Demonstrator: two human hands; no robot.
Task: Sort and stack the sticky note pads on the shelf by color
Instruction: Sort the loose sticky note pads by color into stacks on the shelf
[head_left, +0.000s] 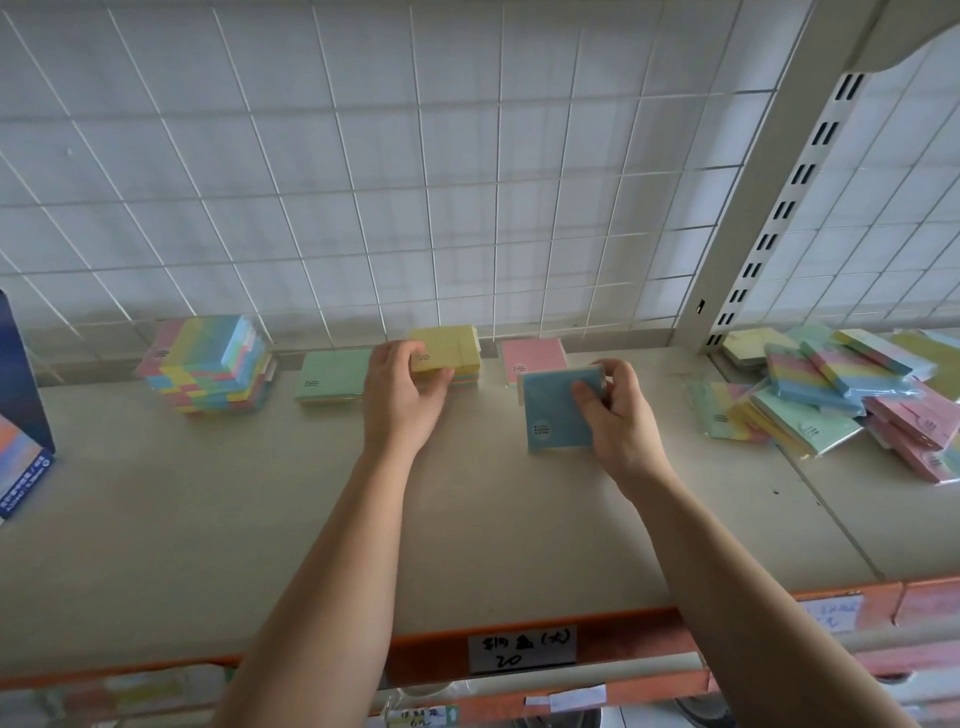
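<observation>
The blue pad (558, 410) sits right of middle on the shelf (208, 519), the right hand (618, 415) with its grip clamped on it. The left hand (400, 395) has its grip round the yellow pad (447, 348) at the far edge, between a green pad (332, 375) and a pink pad (532, 353). A heap of pads (831, 395) lies at the right.

On the shelf (467, 519), the left hand (400, 395) grips a yellow pad (444, 349) atop its stack; the right hand (618, 415) holds a blue pad (553, 415) tilted up.

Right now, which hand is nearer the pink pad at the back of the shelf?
Right. The right hand holds a blue pad just in front of the pink pad; the left hand grips the yellow stack farther left.
</observation>
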